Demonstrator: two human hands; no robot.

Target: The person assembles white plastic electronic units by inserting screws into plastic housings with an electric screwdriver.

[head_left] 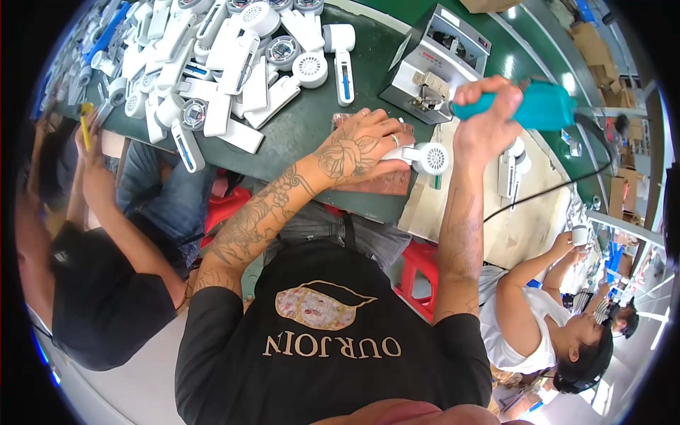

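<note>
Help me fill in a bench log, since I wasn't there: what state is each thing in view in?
Left hand: closed over the white fan's handle
White fan: held, round grille facing up
Right hand: gripping the teal power tool
Teal power tool: raised; running or not, cannot tell
Black cord: hanging in a loose curve
Grey machine: standing upright; on or off, cannot tell
Fan pile: jumbled, some heads showing their insides

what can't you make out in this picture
In the head view:
White fan: its handle is mostly hidden by the left hand.
Teal power tool: its near side is partly covered by the right hand; its tip is too small to read.
Black cord: lost at the right forearm.
Fan pile: cut off by the top edge.
</note>
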